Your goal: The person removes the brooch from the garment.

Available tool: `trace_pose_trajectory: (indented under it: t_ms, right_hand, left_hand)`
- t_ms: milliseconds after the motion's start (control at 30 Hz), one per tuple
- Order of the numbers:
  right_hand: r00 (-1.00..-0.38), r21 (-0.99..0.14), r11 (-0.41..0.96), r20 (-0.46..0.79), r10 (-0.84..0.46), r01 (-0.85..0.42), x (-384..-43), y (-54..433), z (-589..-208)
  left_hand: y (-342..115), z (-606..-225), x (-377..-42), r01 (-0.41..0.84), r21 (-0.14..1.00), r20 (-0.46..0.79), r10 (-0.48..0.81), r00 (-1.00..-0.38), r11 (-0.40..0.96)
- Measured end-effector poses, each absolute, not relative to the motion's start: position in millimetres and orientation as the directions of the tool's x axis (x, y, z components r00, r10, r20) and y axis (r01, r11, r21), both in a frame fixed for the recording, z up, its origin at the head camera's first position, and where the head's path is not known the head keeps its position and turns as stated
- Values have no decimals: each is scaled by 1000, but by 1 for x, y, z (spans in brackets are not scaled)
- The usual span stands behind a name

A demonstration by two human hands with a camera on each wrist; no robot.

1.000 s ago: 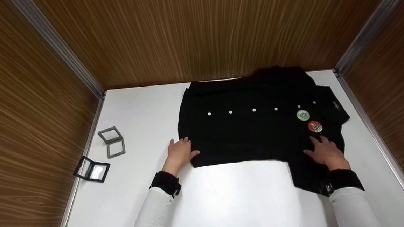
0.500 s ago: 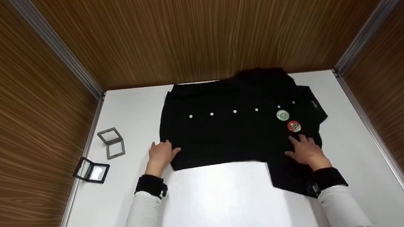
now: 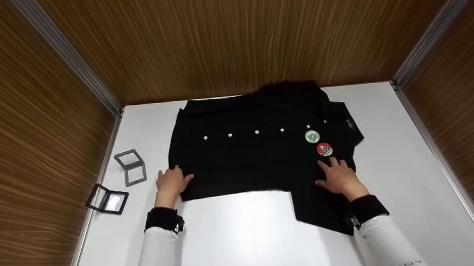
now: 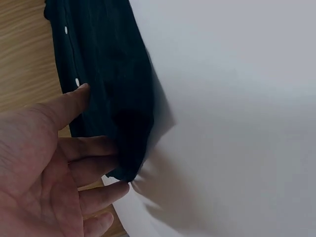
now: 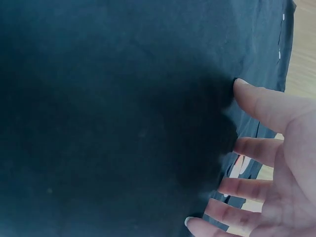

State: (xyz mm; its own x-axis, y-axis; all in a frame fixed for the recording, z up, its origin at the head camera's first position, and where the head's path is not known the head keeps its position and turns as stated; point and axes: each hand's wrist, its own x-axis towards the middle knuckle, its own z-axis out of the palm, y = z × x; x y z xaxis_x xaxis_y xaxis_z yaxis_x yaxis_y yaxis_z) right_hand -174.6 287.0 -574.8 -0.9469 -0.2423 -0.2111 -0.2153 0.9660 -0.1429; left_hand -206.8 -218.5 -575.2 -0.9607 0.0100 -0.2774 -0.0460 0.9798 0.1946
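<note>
A black short-sleeved shirt with white buttons lies flat, its collar to the right and hem to the left. Two round badges sit on its chest, one green and one red with a tree. My left hand rests at the near corner of the hem. In the left wrist view its fingers reach the fabric edge, thumb apart on the cloth. Just below the red badge, my right hand presses spread fingertips on the shirt near the sleeve.
Two small hinged frames stand open at the left of the white table, one grey and one black. Wood-grain panels wall the table at the back and both sides. The shirt's far edge lies against the back panel.
Both hands have slid left across the table, and the shirt with its badges has moved left along with them. The two hinged frames stay where they were.
</note>
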Motion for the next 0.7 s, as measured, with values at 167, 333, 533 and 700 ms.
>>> trace_pose_trajectory:
  t_ms: [167,333,533,700]
  right_hand:
    - [-948,-140,961,-180,-262,-239,-175,270,-579]
    - [-951,-135,960,-160,-266,-246,-176,257,-582]
    - [-951,-116,963,-165,-261,-244,-175,257,-585]
    - [-954,-117,963,-152,-259,-243,-174,257,-585]
  left_hand:
    - [-233,-574,-205,-72,175,-290,-19,-957,982]
    - [-238,-577,-203,-94,181,-284,-40,-958,979]
    - [-215,-584,-199,-74,154,-222,-38,-974,985]
    - [-175,-584,-198,18,180,-172,50,-984,983]
